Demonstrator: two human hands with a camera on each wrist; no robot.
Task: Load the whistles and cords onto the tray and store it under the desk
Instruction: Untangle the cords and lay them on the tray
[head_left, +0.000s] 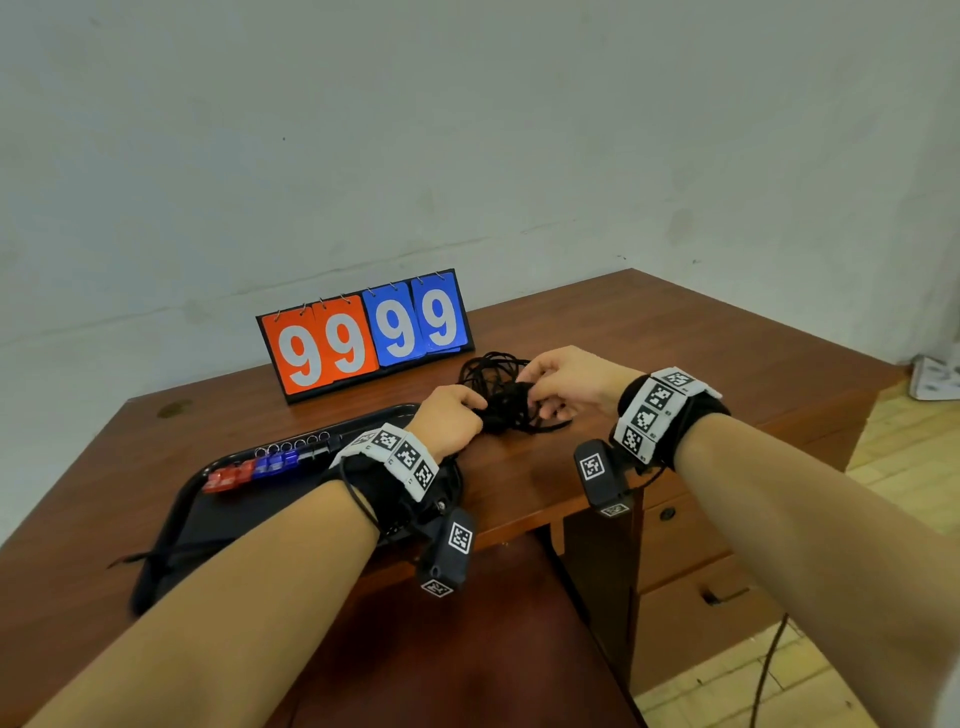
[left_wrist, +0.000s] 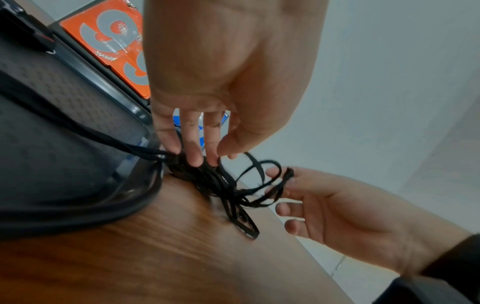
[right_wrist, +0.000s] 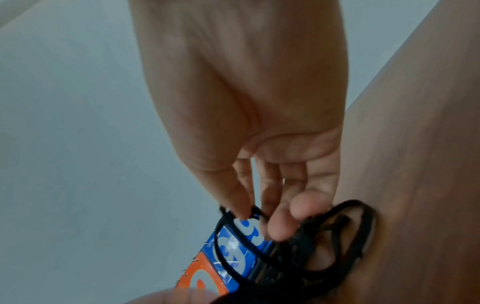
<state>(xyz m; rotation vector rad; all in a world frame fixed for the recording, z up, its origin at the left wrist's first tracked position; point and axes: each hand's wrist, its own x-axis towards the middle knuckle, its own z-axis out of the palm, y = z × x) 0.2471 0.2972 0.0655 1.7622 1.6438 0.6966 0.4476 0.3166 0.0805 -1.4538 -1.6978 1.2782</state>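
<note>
The black cords (head_left: 498, 395) lie in a loose tangle on the wooden desk (head_left: 649, 332), just right of the tray and in front of the scoreboard, with both hands working into them. The left hand (head_left: 449, 423) comes down on the near-left side of the bundle, its fingers (left_wrist: 193, 148) curled down and pinching into the strands. The right hand (head_left: 569, 382) meets the bundle from the right; its thumb and forefinger pinch a strand (right_wrist: 255, 211) while the other fingers curl loosely beside the pile.

Just left of the hands sits the black tray (head_left: 208, 519), and along its far rim runs a row of whistles (head_left: 270, 465), red ones at the left end, then blue, then darker ones I can't make out well, each with a metal ring. The left forearm crosses over the tray and hides much of its right side. Behind the cords stands the flip scoreboard (head_left: 363, 338), two orange nines and two blue nines, against the grey wall. Drawers (head_left: 691, 597) show under the desk's right side.

The left wrist view adds what the head view does not: one cord (left_wrist: 78, 127) trails from the bundle back across the tray's textured floor, and loops hang off the right hand's fingertips. The right wrist view shows loops lying flat on the wood, with the scoreboard's blue nine directly behind the pinching fingers.
</note>
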